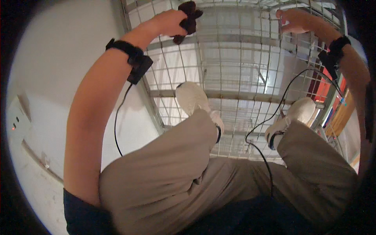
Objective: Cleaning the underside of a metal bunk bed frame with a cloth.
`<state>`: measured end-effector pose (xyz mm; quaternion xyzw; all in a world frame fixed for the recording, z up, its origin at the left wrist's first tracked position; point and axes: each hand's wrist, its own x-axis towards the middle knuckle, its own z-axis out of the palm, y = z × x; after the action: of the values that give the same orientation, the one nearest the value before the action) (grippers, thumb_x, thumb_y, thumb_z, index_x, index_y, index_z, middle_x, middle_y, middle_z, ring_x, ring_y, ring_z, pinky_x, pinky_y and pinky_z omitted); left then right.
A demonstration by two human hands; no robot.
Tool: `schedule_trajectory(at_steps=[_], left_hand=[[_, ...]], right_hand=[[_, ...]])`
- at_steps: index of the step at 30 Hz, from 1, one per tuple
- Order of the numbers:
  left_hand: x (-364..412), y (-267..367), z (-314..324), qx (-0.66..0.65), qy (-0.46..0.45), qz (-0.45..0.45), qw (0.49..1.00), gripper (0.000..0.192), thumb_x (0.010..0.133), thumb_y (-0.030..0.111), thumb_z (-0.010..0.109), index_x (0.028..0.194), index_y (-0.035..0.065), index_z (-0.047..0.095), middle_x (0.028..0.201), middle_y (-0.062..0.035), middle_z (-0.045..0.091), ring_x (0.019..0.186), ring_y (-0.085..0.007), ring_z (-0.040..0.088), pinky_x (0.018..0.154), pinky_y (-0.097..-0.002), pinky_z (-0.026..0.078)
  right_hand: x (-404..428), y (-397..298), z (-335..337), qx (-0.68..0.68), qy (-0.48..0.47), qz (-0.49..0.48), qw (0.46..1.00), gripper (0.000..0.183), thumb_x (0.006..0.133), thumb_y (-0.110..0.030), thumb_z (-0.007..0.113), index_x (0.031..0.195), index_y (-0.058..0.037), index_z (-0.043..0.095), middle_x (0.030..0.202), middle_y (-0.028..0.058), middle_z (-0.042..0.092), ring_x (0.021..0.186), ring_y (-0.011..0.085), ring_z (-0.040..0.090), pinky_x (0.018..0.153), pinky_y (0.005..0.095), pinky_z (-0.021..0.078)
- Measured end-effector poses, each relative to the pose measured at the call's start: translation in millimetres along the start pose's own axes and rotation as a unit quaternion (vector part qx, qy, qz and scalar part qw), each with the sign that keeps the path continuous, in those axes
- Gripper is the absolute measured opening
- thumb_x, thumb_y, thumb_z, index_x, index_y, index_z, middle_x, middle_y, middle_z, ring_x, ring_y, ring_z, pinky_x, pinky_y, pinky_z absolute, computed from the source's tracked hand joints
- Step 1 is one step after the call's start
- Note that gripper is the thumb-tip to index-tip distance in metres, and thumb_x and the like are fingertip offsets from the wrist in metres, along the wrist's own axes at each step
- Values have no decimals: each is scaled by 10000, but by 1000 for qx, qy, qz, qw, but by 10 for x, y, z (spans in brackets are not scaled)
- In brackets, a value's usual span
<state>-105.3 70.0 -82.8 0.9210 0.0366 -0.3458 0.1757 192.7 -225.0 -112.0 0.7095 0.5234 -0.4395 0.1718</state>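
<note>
My left hand grips a bunched dark brown cloth at the top of the view, against the metal wire mesh. At the upper right, my right hand has its fingers curled at a wire of the same mesh. Between and below my hands the mesh spreads over metal crossbars. Both my feet, in pale shoes, are on or against the mesh. Black devices are strapped to my forearms, with thin cables running down.
A white wall rises close on my left, with a socket plate low on it. A metal frame post edges the mesh there. The black cable loops near my right leg. Red and wooden items show at right.
</note>
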Motion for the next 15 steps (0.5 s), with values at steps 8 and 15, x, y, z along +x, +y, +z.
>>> schedule_trajectory(at_steps=[8, 15], left_hand=[[-740, -350, -166, 72, 125, -96, 985, 327, 702, 226, 700, 981, 56, 688, 871, -174, 678, 855, -342, 649, 762, -451, 521], [-731, -111, 105, 92, 216, -27, 972, 286, 729, 198, 681, 982, 66, 667, 929, -155, 669, 895, -358, 635, 779, -470, 520]], right_hand=[[-184, -314, 18, 33, 29, -11, 999, 435, 751, -260, 678, 1102, -20, 587, 1076, 152, 632, 1015, 343, 589, 857, 429, 473], [-100, 197, 143, -58, 151, -189, 969, 617, 784, -257, 676, 1270, 73, 487, 1056, 221, 639, 941, 333, 646, 832, 420, 511]])
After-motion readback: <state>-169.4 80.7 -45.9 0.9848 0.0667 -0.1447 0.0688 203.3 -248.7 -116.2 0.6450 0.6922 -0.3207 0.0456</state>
